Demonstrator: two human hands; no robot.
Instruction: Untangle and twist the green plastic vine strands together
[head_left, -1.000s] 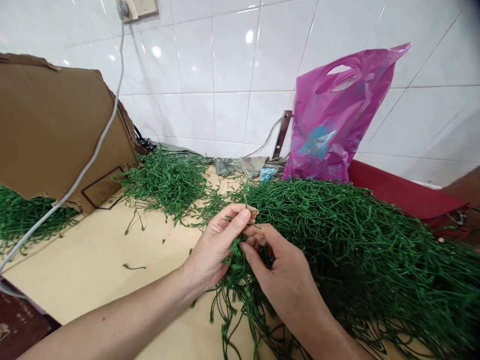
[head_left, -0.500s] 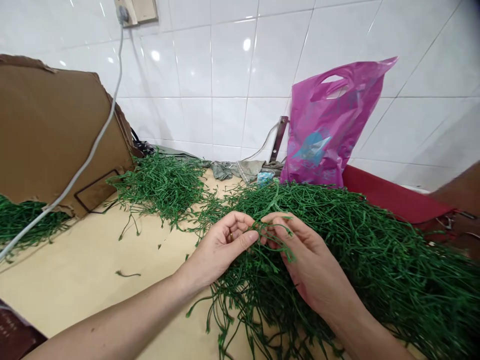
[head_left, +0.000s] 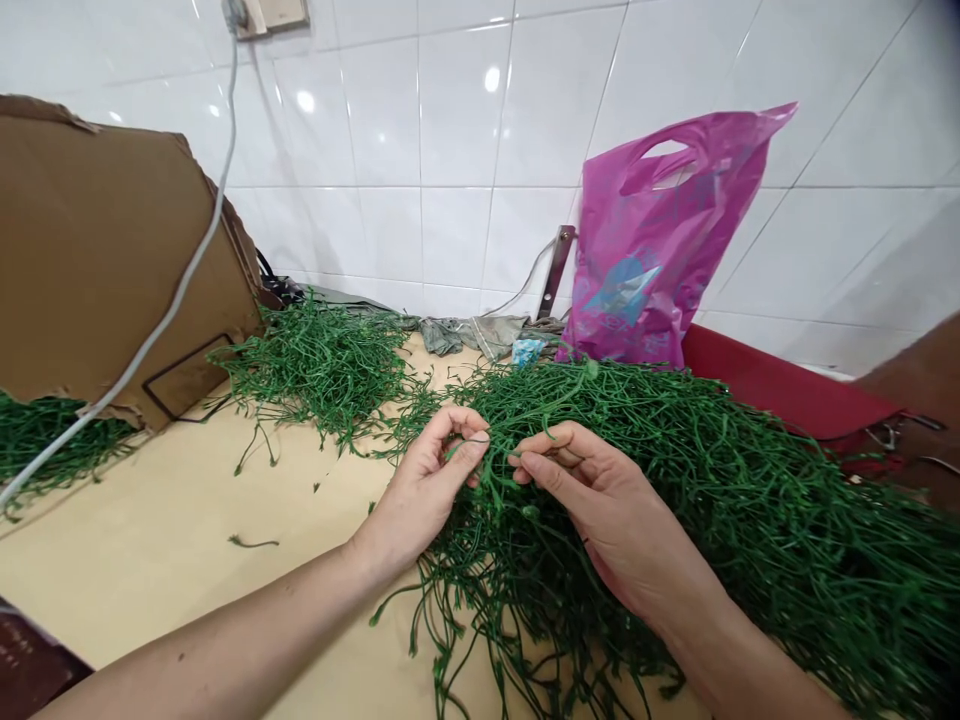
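Thin green plastic-looking stems with small branched tips form a large pile (head_left: 750, 500) from the centre to the right. My left hand (head_left: 442, 470), over the pile's left edge, pinches a green stem between thumb and fingers. A short gap to the right, my right hand (head_left: 585, 475) is closed, thumb against forefinger, above the pile. Whatever lies between its fingertips is too small to make out. A pale green branched piece rises from the pile between and behind the hands.
A smaller green heap (head_left: 322, 365) lies at the back left beside a torn cardboard box (head_left: 112, 240) with a grey cable (head_left: 184, 280) across it. Behind the large pile stands a pink plastic bag (head_left: 660, 240), next to a red item (head_left: 787, 390). One loose stem (head_left: 253, 542) lies on the table (head_left: 187, 580).
My hands have moved apart, the left one slightly leftward. The green pieces that were between them are no longer bunched at my right fingers. The view has shifted slightly.
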